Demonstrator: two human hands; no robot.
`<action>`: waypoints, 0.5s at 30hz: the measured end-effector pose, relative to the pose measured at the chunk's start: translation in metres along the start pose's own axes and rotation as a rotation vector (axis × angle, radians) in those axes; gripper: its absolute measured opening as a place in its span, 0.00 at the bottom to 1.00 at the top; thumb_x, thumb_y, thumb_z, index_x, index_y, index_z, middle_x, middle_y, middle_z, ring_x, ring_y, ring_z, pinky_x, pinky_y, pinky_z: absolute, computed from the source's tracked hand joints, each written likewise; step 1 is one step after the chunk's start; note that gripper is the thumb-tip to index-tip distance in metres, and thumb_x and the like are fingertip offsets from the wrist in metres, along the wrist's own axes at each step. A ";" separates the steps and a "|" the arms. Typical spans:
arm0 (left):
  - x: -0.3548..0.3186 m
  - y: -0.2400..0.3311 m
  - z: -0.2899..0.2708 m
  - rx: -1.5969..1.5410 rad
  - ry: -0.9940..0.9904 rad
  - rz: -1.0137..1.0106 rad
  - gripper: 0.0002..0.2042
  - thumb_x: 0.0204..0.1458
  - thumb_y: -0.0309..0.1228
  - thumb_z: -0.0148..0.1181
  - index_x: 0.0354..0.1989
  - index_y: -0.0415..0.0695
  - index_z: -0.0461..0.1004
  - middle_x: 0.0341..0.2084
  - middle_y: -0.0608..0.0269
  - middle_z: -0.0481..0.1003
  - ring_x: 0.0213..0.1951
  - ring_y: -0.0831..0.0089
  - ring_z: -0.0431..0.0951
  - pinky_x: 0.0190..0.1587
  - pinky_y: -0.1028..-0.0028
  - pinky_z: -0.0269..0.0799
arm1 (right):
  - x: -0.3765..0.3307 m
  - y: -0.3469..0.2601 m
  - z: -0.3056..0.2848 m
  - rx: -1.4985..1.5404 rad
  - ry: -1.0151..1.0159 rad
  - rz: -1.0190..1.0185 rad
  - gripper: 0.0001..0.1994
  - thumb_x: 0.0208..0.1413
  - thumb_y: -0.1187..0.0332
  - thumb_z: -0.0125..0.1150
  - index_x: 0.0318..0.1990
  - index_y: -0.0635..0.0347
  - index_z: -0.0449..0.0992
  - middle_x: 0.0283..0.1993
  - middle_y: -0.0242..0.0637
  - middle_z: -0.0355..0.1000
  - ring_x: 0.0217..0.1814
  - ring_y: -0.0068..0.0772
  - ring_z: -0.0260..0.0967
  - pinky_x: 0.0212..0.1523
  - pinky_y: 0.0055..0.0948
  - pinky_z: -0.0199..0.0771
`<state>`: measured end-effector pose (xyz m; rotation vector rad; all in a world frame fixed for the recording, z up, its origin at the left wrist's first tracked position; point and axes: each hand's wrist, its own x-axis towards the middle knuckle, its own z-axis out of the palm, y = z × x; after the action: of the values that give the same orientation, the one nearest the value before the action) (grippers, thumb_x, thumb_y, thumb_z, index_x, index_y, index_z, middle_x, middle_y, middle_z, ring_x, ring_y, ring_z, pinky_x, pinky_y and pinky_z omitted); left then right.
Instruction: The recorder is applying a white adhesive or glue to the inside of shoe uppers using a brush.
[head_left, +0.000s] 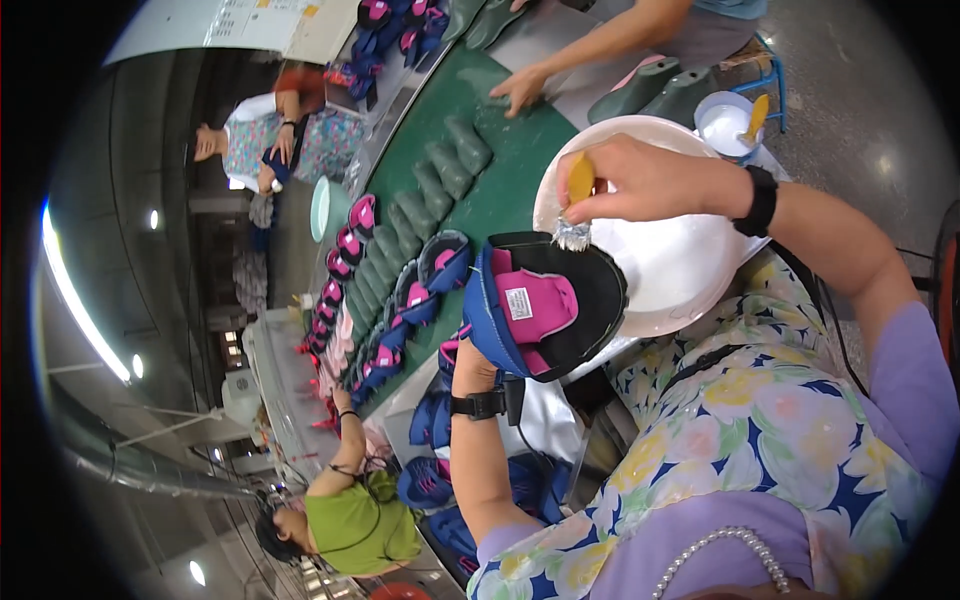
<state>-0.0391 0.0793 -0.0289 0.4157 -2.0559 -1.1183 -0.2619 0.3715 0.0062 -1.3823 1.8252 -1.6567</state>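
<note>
Brush (580,180), yellow-handled with pale bristles, seen in the head view: the right hand (625,178) pinches its handle between thumb and fingers, bristles pointing down. The bristle ends overlap the dark upper edge of a blue shoe upper (500,315); whether they touch it cannot be told. The shoe upper, with its black interior and bright pink lining bearing a white label, occupies the centre of the view, its opening turned toward the camera. The left hand (474,364) reaches behind the shoe upper from below; its fingers are hidden, so their posture cannot be told. Each wrist bears a black band. Beneath the right hand lies a wide, pale pink basin (645,125); just beyond it stands a small tub (738,150) of white material with a second yellow brush (758,117). To the left runs a green belt (525,150) carrying a row of grey-green shoe lasts (455,172) and, alongside, a row of blue-and-pink uppers (445,262). At the top, a co-worker's hand (520,90) extends over the belt; at lower left, a person in a green top (355,525) reaches toward the line.
</note>
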 end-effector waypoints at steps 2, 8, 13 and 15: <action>0.016 -0.001 0.036 -0.022 -0.005 0.036 0.18 0.62 0.32 0.48 0.57 0.38 0.68 0.52 0.59 0.72 0.54 0.70 0.74 0.48 0.73 0.78 | -0.003 -0.003 -0.002 -0.075 0.005 0.014 0.11 0.55 0.64 0.65 0.37 0.63 0.77 0.29 0.40 0.75 0.32 0.34 0.73 0.35 0.32 0.71; 0.007 -0.001 0.073 -0.066 0.006 0.115 0.18 0.61 0.32 0.49 0.57 0.37 0.68 0.52 0.58 0.72 0.54 0.69 0.74 0.49 0.73 0.77 | -0.019 0.007 0.000 -0.117 0.308 0.281 0.19 0.53 0.57 0.67 0.30 0.70 0.74 0.26 0.49 0.75 0.29 0.43 0.76 0.34 0.37 0.73; -0.006 0.001 0.074 -0.081 0.044 0.159 0.18 0.61 0.31 0.49 0.57 0.37 0.68 0.53 0.58 0.72 0.54 0.69 0.74 0.50 0.73 0.77 | -0.023 0.014 0.025 0.162 0.338 0.352 0.21 0.53 0.56 0.67 0.31 0.73 0.77 0.25 0.46 0.78 0.23 0.31 0.77 0.26 0.27 0.75; -0.010 0.002 0.074 -0.092 0.056 0.179 0.18 0.61 0.31 0.49 0.57 0.36 0.68 0.53 0.58 0.72 0.54 0.69 0.75 0.50 0.73 0.77 | -0.025 0.019 0.032 0.224 0.321 0.387 0.21 0.53 0.56 0.67 0.31 0.72 0.78 0.25 0.45 0.78 0.23 0.30 0.77 0.26 0.26 0.75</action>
<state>-0.0869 0.1293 -0.0570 0.2102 -1.9423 -1.0753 -0.2335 0.3701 -0.0287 -0.6493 1.8502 -1.8705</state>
